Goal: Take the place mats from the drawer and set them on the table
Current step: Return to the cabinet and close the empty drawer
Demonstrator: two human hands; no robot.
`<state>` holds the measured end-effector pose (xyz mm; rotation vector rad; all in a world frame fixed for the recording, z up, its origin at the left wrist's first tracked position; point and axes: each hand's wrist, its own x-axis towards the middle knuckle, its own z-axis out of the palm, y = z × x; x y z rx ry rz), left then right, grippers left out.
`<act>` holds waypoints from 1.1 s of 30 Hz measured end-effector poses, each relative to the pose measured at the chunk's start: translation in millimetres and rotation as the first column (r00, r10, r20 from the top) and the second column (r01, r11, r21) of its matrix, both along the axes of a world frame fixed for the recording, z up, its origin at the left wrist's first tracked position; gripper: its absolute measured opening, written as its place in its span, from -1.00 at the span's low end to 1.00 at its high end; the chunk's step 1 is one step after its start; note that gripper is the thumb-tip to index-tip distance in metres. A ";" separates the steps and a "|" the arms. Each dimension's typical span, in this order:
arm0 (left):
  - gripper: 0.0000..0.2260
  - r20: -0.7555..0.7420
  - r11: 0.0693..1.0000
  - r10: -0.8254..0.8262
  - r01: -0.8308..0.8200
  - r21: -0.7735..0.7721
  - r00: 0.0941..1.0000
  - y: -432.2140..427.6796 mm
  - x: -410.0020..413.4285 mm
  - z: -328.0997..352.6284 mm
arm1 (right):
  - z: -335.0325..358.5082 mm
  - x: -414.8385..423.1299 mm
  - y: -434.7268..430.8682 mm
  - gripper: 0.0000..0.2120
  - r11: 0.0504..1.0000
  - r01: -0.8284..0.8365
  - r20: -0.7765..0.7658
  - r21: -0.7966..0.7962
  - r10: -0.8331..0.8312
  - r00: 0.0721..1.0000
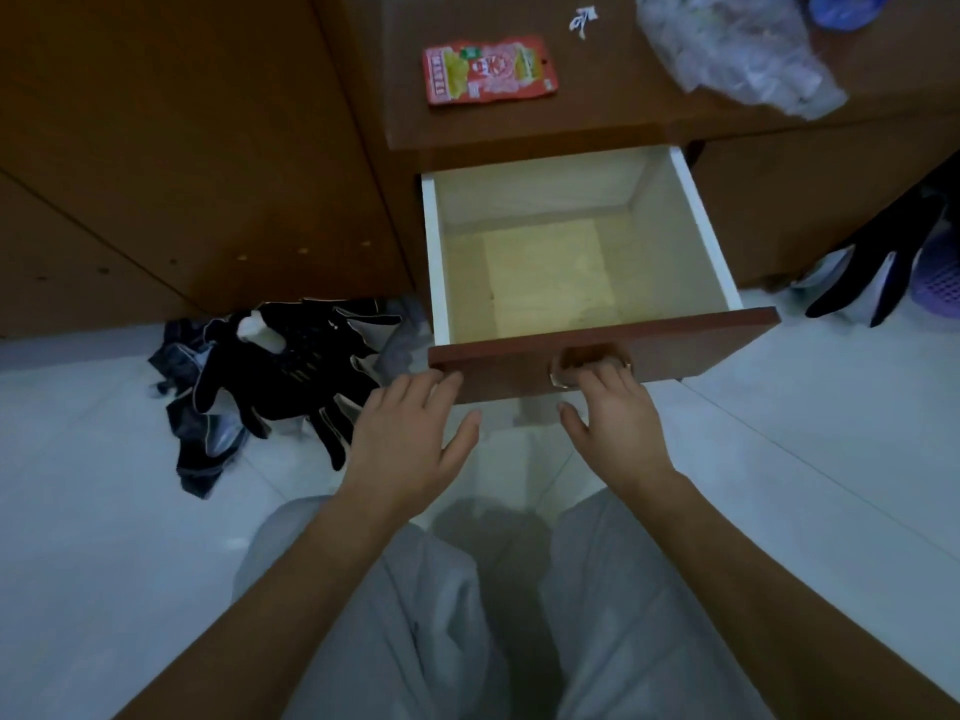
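The brown-fronted drawer [701, 350] stands pulled out, its white walls and pale bottom in full view. A lighter square patch [545, 278] shows on the bottom; I cannot tell whether it is a mat or the lining. My right hand [618, 423] has its fingers hooked in the metal drawer handle [563, 371], thumb spread below. My left hand [410, 439] touches the front panel's lower left corner with straight fingers. The brown table top [597, 106] lies just above the drawer.
A red snack packet [488, 70] and a crumpled clear plastic bag [737, 49] lie on the table top. Black cut-out sheets [291, 366] sit on a cloth heap on the floor at left. More black and white items [878, 262] and a purple basket [940, 272] are at right.
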<state>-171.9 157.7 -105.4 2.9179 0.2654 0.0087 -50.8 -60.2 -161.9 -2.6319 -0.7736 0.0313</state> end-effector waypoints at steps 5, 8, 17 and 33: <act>-0.48 0.002 0.999 0.014 -0.014 0.043 1.000 6.9 5.7 -27.2 | -27.2 12.8 4.8 -0.70 0.996 0.010 0.120 0.094 -0.021 0.993; -0.45 -0.022 0.997 0.018 -0.016 0.082 1.000 16.7 17.7 -37.2 | -31.2 31.2 12.5 -0.77 0.990 0.022 0.164 0.140 -0.045 0.985; -0.43 -0.013 0.991 0.059 -0.057 0.118 0.998 24.9 47.5 -54.6 | -40.3 65.0 24.2 -0.97 0.972 0.007 0.255 0.235 -0.069 0.965; -0.38 0.027 0.990 0.103 -0.105 0.096 0.994 53.9 108.9 -80.1 | -53.4 131.5 67.8 -0.98 0.961 0.036 0.313 0.273 -0.124 0.941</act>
